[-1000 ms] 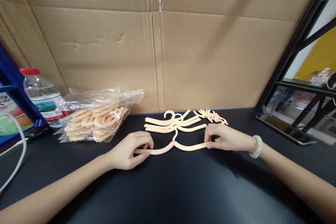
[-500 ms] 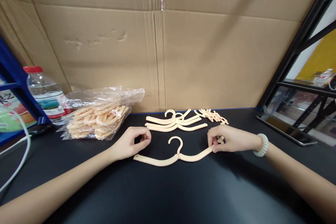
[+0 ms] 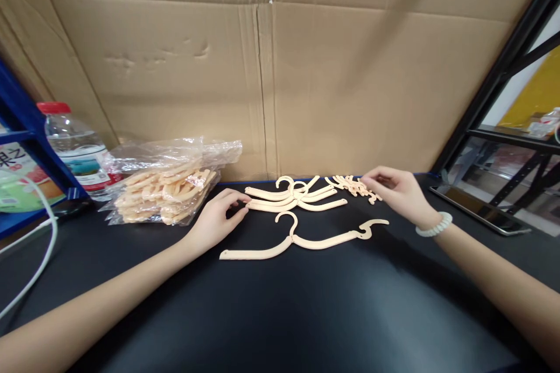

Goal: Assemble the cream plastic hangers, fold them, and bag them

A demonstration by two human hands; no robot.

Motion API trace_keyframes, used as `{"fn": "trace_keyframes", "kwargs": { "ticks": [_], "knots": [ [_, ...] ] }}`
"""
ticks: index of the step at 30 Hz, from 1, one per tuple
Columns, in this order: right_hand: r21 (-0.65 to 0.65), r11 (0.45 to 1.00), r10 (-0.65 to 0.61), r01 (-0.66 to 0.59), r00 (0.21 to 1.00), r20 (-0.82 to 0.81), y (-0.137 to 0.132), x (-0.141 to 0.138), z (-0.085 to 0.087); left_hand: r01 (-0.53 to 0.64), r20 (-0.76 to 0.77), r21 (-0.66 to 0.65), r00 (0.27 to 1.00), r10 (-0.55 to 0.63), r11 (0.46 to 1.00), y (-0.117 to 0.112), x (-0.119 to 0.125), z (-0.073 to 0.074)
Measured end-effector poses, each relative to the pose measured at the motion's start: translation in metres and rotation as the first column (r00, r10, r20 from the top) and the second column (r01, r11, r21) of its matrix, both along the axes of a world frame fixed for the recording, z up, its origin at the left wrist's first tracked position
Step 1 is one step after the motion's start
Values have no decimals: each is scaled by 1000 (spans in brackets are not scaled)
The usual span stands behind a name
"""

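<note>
A peach plastic hanger (image 3: 280, 246) lies flat on the black table (image 3: 280, 315), with a small hook piece (image 3: 373, 225) at its right end. Neither hand touches it. My left hand (image 3: 217, 220) rests beside it, fingers stretched out, fingertips at the left ends of a stack of hangers (image 3: 294, 198) lying behind. My right hand (image 3: 397, 192) is farther back, its fingers loosely spread over a pile of small hook pieces (image 3: 350, 185). A white bead bracelet is on that wrist.
A clear bag of hangers (image 3: 163, 189) lies at the left, with a water bottle (image 3: 73, 148), a blue shelf (image 3: 21, 134) and a white cable (image 3: 41, 253) beyond it. Cardboard (image 3: 271, 81) walls the back. A tablet (image 3: 481, 210) and a black rack (image 3: 503, 70) are on the right.
Both hands have let go of the single hanger, which now carries a small hook piece at its right end. My right hand moved back to the pile, my left hand to the stack.
</note>
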State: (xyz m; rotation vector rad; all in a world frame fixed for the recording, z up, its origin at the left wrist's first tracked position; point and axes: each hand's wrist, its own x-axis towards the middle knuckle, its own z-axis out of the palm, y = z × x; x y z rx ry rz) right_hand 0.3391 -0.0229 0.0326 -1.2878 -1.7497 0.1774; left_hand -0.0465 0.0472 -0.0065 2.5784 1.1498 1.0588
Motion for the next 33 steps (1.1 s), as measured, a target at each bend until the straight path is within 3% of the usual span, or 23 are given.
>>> {"fn": "trace_keyframes", "kwargs": {
  "ticks": [3, 5, 13, 18, 25, 33],
  "knots": [
    [14, 977, -212, 211, 977, 23, 8, 20, -1, 28, -48, 19, 998, -27, 999, 0, 1, 0],
    [5, 960, -278, 279, 955, 100, 13, 31, -3, 38, -78, 35, 996, -35, 999, 0, 2, -1],
    [-149, 940, -244, 308, 908, 340, 26, 49, -22, 43, -161, 116, 987, -24, 992, -3, 4, -1],
    [-156, 927, -258, 341, 881, 396, 30, 51, -30, 50, -200, 144, 980, -20, 988, -3, 4, -2],
    [-109, 958, -196, 267, 880, 432, 33, 52, -34, 57, -221, 157, 975, -22, 986, -4, 5, -1],
    [-12, 999, -39, 52, 856, 515, 36, 42, -42, 59, -225, 168, 974, -21, 984, -5, 5, -1]
  ]
}}
